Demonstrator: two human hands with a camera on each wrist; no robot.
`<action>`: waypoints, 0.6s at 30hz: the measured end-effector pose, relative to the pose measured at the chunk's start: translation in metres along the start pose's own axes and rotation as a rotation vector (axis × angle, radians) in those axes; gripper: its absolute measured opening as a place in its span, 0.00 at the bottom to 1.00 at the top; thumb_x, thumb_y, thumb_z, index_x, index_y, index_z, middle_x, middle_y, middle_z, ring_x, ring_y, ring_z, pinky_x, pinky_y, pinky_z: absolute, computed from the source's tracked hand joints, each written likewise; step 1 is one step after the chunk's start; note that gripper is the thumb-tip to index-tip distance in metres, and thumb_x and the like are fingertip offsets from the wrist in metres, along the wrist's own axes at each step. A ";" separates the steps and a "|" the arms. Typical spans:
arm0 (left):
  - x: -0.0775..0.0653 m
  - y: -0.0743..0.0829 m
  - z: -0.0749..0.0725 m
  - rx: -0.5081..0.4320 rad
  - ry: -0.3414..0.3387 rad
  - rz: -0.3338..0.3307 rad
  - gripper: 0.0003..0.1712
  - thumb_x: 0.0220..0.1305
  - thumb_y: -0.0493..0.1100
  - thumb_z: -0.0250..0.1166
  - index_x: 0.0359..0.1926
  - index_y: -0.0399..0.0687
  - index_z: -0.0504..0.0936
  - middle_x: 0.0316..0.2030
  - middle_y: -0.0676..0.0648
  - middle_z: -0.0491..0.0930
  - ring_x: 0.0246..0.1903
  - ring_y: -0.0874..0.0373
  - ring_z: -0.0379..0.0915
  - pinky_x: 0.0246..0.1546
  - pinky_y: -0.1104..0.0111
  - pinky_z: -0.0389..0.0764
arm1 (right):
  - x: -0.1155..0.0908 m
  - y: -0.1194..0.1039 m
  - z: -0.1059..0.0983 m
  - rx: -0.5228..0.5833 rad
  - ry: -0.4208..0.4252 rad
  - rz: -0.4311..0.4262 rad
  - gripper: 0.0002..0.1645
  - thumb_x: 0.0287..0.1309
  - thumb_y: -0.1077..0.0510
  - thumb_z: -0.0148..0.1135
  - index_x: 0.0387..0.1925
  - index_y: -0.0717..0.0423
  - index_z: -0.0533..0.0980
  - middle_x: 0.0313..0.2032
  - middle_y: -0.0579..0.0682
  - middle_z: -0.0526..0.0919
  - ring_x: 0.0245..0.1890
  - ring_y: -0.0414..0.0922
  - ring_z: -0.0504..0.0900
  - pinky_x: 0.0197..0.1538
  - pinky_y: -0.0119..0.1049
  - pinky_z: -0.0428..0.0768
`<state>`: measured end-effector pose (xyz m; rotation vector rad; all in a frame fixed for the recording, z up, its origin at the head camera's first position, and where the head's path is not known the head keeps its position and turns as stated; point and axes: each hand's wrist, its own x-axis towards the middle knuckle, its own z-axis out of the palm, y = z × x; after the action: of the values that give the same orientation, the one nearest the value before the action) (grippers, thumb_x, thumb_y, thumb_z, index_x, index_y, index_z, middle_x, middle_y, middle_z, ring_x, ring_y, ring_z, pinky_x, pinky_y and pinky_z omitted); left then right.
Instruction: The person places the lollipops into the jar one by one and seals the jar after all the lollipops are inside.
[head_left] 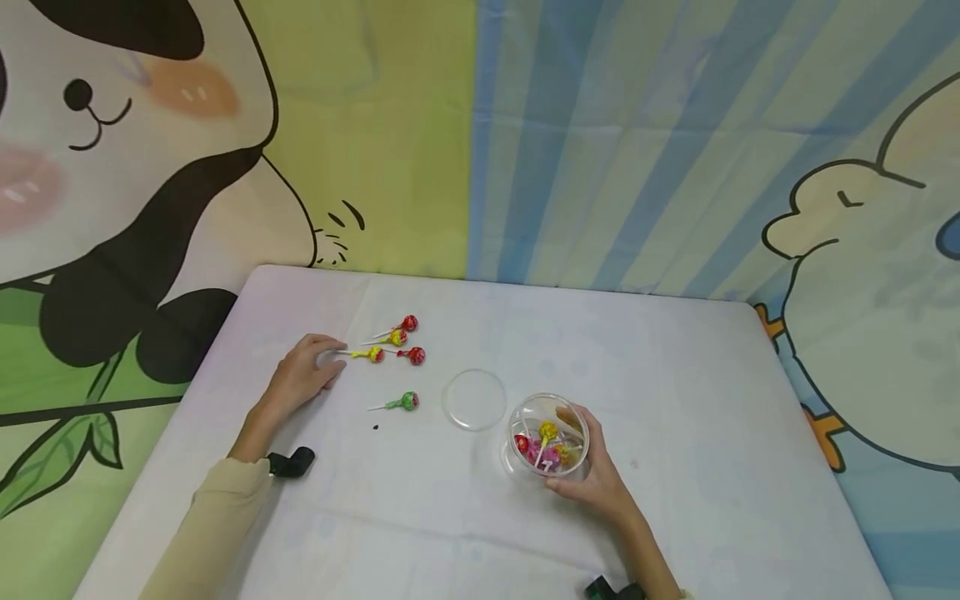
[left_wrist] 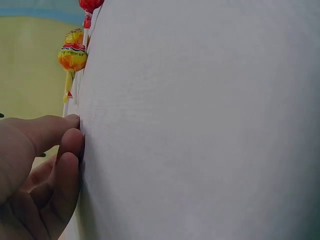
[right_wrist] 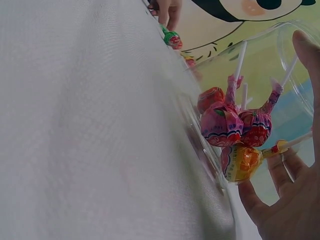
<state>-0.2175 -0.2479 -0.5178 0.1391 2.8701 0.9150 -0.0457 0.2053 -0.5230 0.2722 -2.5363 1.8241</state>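
On the left side of the table, my left hand (head_left: pixel 303 375) pinches the stick end of a yellow lollipop (head_left: pixel 369 355); thumb and finger meet at this stick in the left wrist view. Close by lie a second yellow lollipop (head_left: pixel 395 337) and two red ones, one farther back (head_left: pixel 408 323) and one (head_left: pixel 414 356) just to the right. A green lollipop (head_left: pixel 405 401) lies nearer the front. My right hand (head_left: pixel 596 467) grips the side of a clear round jar (head_left: pixel 551 402). Inside it are pink lollipops (right_wrist: pixel 220 124), a red one (right_wrist: pixel 211 99) and yellow ones (right_wrist: pixel 241 162).
A clear round lid (head_left: pixel 475 400) lies flat on the white-covered table (head_left: pixel 712 400), left of the jar. A small dark speck (head_left: pixel 376 427) is below the green lollipop. Behind the table hangs a cartoon-printed cloth (head_left: pixel 420 125).
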 end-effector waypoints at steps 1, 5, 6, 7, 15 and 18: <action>0.001 0.000 0.000 -0.004 -0.002 -0.004 0.20 0.66 0.43 0.63 0.57 0.45 0.79 0.60 0.38 0.69 0.46 0.45 0.73 0.48 0.49 0.73 | 0.000 0.000 0.000 -0.003 0.000 0.006 0.68 0.32 0.65 0.77 0.73 0.45 0.49 0.67 0.57 0.64 0.66 0.34 0.63 0.65 0.18 0.51; 0.006 -0.002 0.002 -0.007 0.005 -0.012 0.16 0.65 0.44 0.64 0.53 0.44 0.82 0.60 0.38 0.70 0.56 0.40 0.69 0.54 0.45 0.71 | 0.000 0.000 0.001 0.002 0.002 0.002 0.68 0.32 0.64 0.77 0.73 0.44 0.49 0.67 0.57 0.65 0.66 0.33 0.63 0.64 0.17 0.52; 0.007 -0.003 0.002 -0.010 0.007 -0.014 0.16 0.65 0.44 0.64 0.52 0.44 0.82 0.59 0.38 0.70 0.57 0.40 0.68 0.53 0.45 0.71 | 0.000 0.000 0.001 0.008 0.002 -0.003 0.68 0.32 0.65 0.77 0.73 0.45 0.49 0.67 0.57 0.64 0.66 0.33 0.63 0.64 0.16 0.52; 0.007 -0.003 0.002 -0.013 0.009 -0.013 0.16 0.65 0.44 0.64 0.52 0.44 0.82 0.59 0.38 0.70 0.57 0.40 0.68 0.53 0.46 0.72 | 0.000 0.000 0.001 0.007 0.002 -0.005 0.67 0.32 0.65 0.77 0.73 0.45 0.49 0.67 0.58 0.65 0.66 0.32 0.63 0.64 0.16 0.51; 0.008 -0.008 0.002 -0.034 0.005 -0.023 0.17 0.63 0.47 0.66 0.51 0.45 0.83 0.60 0.39 0.70 0.54 0.42 0.71 0.48 0.51 0.74 | 0.000 0.001 0.001 -0.008 -0.003 -0.002 0.68 0.31 0.65 0.77 0.73 0.47 0.49 0.67 0.59 0.64 0.66 0.32 0.63 0.66 0.71 0.50; 0.009 -0.008 0.001 -0.056 -0.006 -0.031 0.16 0.63 0.47 0.66 0.49 0.44 0.84 0.59 0.40 0.70 0.39 0.49 0.79 0.35 0.63 0.77 | 0.000 0.001 0.001 -0.015 0.003 0.014 0.68 0.31 0.65 0.77 0.73 0.46 0.49 0.67 0.57 0.64 0.67 0.34 0.62 0.67 0.68 0.50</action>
<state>-0.2267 -0.2532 -0.5238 0.0920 2.8296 0.9864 -0.0458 0.2048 -0.5242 0.2518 -2.5558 1.8076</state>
